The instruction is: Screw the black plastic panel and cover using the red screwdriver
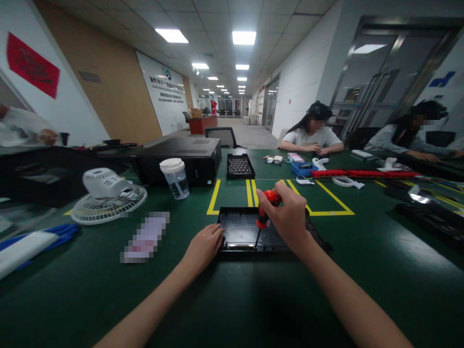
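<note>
My right hand (289, 212) is closed around the red and black handle of a screwdriver (262, 217). The screwdriver stands nearly upright, its shaft pointing down at the near edge of a shallow black plastic panel (237, 224). A small light metallic strip (241, 246) lies along that near edge, left of the shaft. Whether the tip sits in a screw is too small to tell. At the panel's left edge, my left hand (206, 240) grips the rim, fingers together. The panel lies flat on the green table (224, 295), and my right hand hides part of it.
Beyond the panel are yellow tape lines (250, 193) and a black tray (240, 166) of small parts. To the left stand a lidded cup (176, 179), a white fan (108, 193) and a large black case (181, 154). A person (313, 133) sits across the table.
</note>
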`<action>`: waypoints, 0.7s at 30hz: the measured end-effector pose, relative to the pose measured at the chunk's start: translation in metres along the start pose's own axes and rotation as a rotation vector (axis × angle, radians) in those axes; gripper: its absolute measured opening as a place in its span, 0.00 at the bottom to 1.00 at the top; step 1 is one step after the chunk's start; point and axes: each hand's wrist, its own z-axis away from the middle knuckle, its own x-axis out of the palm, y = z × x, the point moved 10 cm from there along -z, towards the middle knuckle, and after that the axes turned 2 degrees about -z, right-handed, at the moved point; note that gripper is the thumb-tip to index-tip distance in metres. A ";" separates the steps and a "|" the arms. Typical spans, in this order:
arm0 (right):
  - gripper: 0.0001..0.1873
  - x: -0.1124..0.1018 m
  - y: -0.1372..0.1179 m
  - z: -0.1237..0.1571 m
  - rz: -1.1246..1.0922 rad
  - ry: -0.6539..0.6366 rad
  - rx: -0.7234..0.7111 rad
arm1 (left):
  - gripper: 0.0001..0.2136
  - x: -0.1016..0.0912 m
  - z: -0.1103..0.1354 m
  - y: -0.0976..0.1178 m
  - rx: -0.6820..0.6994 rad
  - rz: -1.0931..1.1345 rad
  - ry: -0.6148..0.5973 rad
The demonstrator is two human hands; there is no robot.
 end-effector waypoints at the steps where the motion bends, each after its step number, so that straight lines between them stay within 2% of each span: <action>1: 0.20 0.000 0.000 0.000 0.001 0.003 0.000 | 0.12 0.000 0.000 0.000 0.000 -0.009 -0.003; 15: 0.20 -0.003 -0.001 0.004 0.009 0.066 -0.012 | 0.13 0.001 0.001 0.000 0.009 -0.004 -0.001; 21: 0.17 0.002 0.012 0.006 -0.085 0.064 0.101 | 0.12 0.002 0.001 0.000 0.003 -0.028 -0.015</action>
